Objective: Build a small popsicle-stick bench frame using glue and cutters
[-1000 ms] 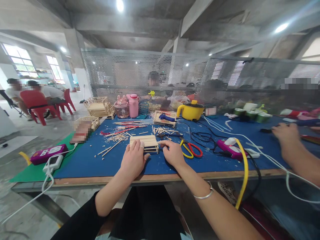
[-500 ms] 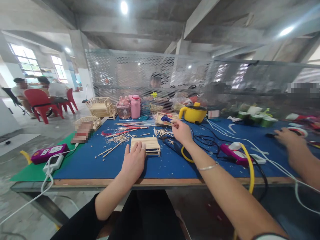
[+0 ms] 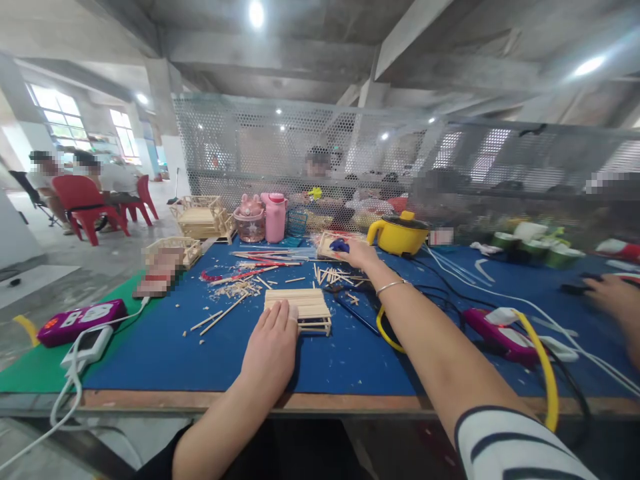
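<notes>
A small model made of wooden sticks [image 3: 307,305] sits on the blue mat near the table's front. My left hand [image 3: 273,340] lies on its left part, fingers stretched forward and lightly spread. Farther back, my right hand [image 3: 357,255] is closed round a small dark blue object [image 3: 340,246], over a shallow wooden tray [image 3: 325,245]. What the blue object is cannot be made out. Loose short sticks [image 3: 333,275] lie between the model and the tray.
A yellow pot [image 3: 401,237], a pink bottle [image 3: 275,220] and stick-built frames [image 3: 200,220] stand at the back. Cables and a purple power strip [image 3: 503,333] lie at the right, near another person's hand [image 3: 613,293]. A phone [image 3: 159,272] is at the left.
My right hand has reached farther forward with the blue object, down toward the tray. My left hand stays on the stick model. The view has shifted slightly.
</notes>
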The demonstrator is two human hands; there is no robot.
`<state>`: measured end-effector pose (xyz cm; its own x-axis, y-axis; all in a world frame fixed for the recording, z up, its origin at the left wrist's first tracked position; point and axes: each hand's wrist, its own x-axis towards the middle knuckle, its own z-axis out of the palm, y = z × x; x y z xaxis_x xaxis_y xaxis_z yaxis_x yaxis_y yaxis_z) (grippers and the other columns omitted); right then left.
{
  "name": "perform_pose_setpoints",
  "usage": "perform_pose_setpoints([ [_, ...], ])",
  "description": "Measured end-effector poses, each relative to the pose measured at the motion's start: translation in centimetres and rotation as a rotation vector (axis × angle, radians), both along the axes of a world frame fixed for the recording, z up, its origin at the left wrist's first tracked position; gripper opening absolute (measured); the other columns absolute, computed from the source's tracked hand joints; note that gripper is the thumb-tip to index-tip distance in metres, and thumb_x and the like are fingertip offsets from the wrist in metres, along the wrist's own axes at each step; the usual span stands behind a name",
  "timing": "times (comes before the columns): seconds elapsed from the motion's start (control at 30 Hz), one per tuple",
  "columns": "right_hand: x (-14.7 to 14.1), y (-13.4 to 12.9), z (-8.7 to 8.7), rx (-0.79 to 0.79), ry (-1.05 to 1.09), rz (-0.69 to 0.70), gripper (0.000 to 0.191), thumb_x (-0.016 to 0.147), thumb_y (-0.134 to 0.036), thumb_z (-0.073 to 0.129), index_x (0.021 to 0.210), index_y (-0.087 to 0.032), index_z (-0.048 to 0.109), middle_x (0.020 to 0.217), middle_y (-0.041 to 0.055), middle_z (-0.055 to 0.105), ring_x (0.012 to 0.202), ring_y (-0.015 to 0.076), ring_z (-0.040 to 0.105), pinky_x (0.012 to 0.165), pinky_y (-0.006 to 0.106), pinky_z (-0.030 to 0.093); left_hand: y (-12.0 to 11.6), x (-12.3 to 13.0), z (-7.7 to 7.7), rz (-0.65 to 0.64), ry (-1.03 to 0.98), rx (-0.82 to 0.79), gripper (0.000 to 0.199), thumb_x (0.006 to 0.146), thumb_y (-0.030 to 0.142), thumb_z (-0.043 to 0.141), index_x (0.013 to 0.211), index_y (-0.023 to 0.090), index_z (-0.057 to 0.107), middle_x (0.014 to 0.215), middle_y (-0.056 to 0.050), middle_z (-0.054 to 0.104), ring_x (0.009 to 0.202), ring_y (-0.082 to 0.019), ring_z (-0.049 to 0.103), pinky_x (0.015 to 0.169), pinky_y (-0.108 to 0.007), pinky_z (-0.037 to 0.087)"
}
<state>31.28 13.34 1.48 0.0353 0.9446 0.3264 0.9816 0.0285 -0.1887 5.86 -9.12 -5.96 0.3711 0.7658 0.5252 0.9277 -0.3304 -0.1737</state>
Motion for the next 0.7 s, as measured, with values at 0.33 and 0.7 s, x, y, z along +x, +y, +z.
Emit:
perform_pose_setpoints([
  [0.33,3.0,-2.2,-0.7,0.108,0.198,-0.042,0.051,0.093,-0.042,0.033,0.130,-0.011,0.050,0.117,0.0173,0.063,0.104,0.0275,0.061,0.083,0.034,0.047,-0.4,-0.1,0.3,-0.015,-0.068,-0.014,0.048,0.083,0.003,0.041,0.127,0.019,0.053,0.133,-0.016,0.053,0.123,-0.028,0.049,0.101,-0.042,0.041],
  [0.7,-1.1,-4.2,0.2,0.141,0.441,0.146,0.031,0.075,-0.033,0.066,0.102,-0.019,0.065,0.106,0.0100,0.067,0.105,0.0235,0.057,0.090,0.033,0.043,-0.4,-0.3,0.4,-0.101,-0.208,-0.020,0.037,0.086,0.007,0.040,0.109,0.024,0.063,0.119,-0.006,0.062,0.118,-0.025,0.052,0.101,-0.044,0.041],
])
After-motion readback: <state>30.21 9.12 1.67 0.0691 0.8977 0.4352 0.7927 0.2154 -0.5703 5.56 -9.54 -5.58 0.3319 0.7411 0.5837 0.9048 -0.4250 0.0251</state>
